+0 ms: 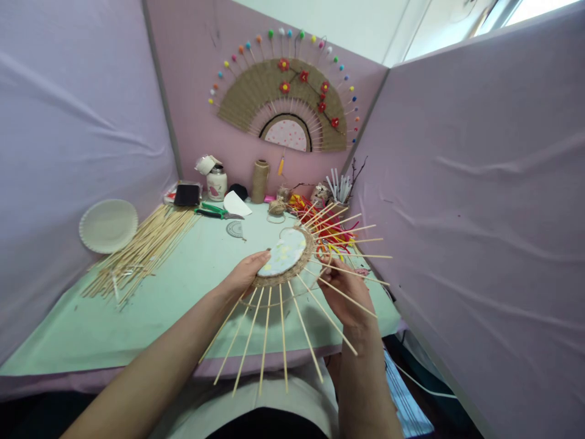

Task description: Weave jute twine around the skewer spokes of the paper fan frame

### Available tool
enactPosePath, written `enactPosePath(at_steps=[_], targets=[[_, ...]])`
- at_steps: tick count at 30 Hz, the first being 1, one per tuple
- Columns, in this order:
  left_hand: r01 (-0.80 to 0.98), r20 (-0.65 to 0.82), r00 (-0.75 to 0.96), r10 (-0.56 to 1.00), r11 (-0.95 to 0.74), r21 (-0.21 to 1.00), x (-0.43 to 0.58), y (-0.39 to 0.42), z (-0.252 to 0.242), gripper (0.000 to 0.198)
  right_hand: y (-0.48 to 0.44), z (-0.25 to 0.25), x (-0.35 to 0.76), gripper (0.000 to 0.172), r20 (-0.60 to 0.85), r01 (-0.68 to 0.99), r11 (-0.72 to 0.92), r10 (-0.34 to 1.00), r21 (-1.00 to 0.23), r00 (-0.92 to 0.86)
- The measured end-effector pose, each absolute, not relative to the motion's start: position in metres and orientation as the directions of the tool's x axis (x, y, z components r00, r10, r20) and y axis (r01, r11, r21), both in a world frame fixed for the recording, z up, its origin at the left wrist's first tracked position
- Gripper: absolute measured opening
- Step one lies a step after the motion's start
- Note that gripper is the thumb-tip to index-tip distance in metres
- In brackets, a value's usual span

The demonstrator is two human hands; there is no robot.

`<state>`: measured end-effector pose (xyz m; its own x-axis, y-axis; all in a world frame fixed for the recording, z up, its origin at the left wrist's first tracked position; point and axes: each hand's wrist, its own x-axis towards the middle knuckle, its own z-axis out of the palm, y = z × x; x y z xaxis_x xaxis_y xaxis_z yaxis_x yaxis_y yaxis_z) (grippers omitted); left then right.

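Note:
My left hand [244, 274] grips the left edge of a half-made fan, thumb on its pale patterned half-round centre [286, 255]. A woven twine band [305, 268] borders the curved side, and thin bamboo sticks [282, 332] fan outward from it. Fingers closed, my right hand [343, 286] is among the sticks on the right and pinches a strand of twine [315, 283]. That strand curves loosely beneath the sticks towards the left. Part of my right fingers is hidden behind the sticks.
Loose bamboo sticks [146, 250] and a white plate [108, 225] lie left. Green-handled pliers [214, 211], a protractor [235, 229], a jar [216, 183] and a twine spool [260, 182] stand or lie behind. Red and yellow strips [315, 213] are right. A decorated fan [256, 91] hangs on the partition.

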<state>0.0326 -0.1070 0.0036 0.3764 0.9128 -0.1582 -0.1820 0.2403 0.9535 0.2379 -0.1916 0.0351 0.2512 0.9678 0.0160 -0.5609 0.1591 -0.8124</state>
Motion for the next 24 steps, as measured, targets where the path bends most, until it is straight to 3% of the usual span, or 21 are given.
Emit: enactPosePath(at_steps=[8,13,18,24], targets=[[-0.479,-0.017,0.235,0.972,0.131,0.868,0.043,-0.105,0.003,0.046,-0.187,0.028,0.241,0.018,-0.002,-0.536,0.131,0.971,-0.834,0.241],[-0.483,0.002,0.194,0.981,0.093,0.871,0.044,-0.103,-0.003,0.055,-0.187,0.026,0.244,0.018,-0.062,-0.61,0.132,0.956,-0.781,0.287],[-0.465,0.026,0.215,0.976,0.079,0.882,0.042,-0.102,-0.005,0.058,-0.187,0.022,0.246,0.015,-0.022,-0.613,0.195,0.945,-0.766,0.328],[-0.438,0.039,0.214,0.976,0.06,0.897,0.042,-0.1,-0.01,0.063,-0.188,0.019,0.249,0.017,0.004,-0.611,0.166,0.966,-0.774,0.257]])
